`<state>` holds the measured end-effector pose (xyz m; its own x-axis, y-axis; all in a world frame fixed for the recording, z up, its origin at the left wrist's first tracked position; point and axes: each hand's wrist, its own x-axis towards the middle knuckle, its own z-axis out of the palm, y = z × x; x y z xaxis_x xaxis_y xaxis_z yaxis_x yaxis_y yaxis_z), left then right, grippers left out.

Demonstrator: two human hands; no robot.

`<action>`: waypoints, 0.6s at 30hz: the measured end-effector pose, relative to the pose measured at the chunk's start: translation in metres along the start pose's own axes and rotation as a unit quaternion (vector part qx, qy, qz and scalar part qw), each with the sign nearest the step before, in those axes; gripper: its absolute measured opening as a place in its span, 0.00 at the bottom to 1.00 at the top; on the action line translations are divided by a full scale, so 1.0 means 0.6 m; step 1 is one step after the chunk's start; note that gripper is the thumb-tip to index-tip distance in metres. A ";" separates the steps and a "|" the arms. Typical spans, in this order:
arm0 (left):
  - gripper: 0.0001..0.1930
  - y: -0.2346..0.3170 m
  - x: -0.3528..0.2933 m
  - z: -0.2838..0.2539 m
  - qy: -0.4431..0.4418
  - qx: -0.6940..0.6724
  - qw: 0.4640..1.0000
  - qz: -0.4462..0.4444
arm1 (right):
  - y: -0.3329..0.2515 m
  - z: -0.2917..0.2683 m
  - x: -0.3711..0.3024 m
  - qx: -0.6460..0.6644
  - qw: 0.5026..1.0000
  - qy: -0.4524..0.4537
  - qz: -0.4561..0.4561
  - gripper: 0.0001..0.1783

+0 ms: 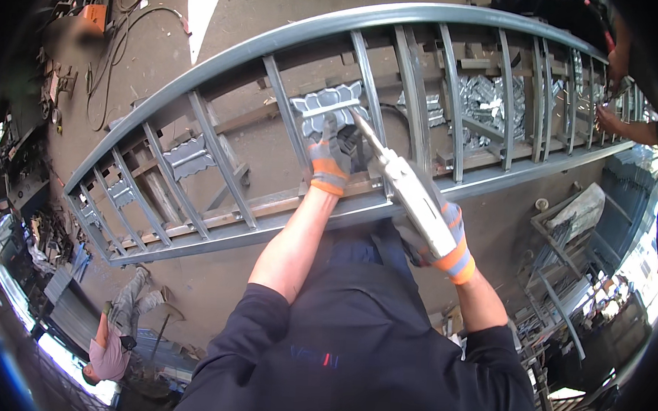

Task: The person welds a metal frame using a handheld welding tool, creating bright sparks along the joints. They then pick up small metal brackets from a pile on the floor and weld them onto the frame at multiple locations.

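Observation:
A long silvery metal frame (398, 14) with many crossbars lies across in front of me. Between two of its bars sits a scalloped metal ornament (327, 105). My left hand (330, 161), in a grey and orange glove, has its fingers on the ornament's lower edge, seemingly gripping it. My right hand (453, 242), gloved alike, is wrapped round a gun-like tool (415, 199) with a pale cylindrical body and a long tapered nozzle. The nozzle tip points up-left, at the ornament's right end; I cannot tell whether they touch. The tool's underside is hidden.
More scalloped ornaments (190, 157) sit between bars at left. Shiny metal pieces (491, 102) are heaped under the frame. At far right another person's hands (610, 120) work at the frame, near sparks. Someone in pink (109, 354) is at lower left. Cables (114, 53) trail upper left.

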<state>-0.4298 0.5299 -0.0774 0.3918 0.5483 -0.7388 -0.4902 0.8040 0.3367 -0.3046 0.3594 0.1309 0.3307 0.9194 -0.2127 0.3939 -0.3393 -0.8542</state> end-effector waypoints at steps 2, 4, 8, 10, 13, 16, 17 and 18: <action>0.17 -0.012 0.010 -0.002 0.016 -0.020 0.999 -0.029 | 0.013 0.015 0.008 -0.016 1.000 0.016 0.000 0.31; 0.16 -0.025 0.025 -0.013 0.027 0.005 1.000 0.007 | 0.026 0.026 0.020 0.016 0.999 0.031 -0.001 0.31; 0.13 -0.043 0.043 -0.059 -0.035 0.030 0.996 -0.072 | 0.036 0.042 0.028 0.112 0.992 0.026 0.050 0.37; 0.13 -0.051 0.051 -0.075 -0.038 -0.054 0.992 -0.107 | 0.038 0.049 0.028 0.119 0.991 0.020 0.058 0.38; 0.14 -0.052 0.050 -0.081 -0.152 -0.192 0.957 -0.156 | 0.043 0.057 0.031 0.103 0.994 0.005 0.046 0.37; 0.15 -0.057 0.037 -0.066 -0.192 -0.231 0.937 -0.176 | 0.057 0.065 0.040 0.067 0.998 -0.007 0.004 0.35; 0.15 -0.060 0.032 -0.060 -0.137 -0.221 0.951 -0.169 | 0.060 0.069 0.042 0.066 0.998 0.002 -0.007 0.34; 0.15 -0.061 0.031 -0.053 -0.080 -0.168 0.971 -0.153 | 0.064 0.072 0.044 0.054 0.998 -0.003 -0.016 0.33</action>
<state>-0.4295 0.5031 -0.1220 0.6613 0.3461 -0.6655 -0.5477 0.8290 -0.1132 -0.3181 0.3794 0.0720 0.3145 0.9308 -0.1863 0.3096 -0.2860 -0.9068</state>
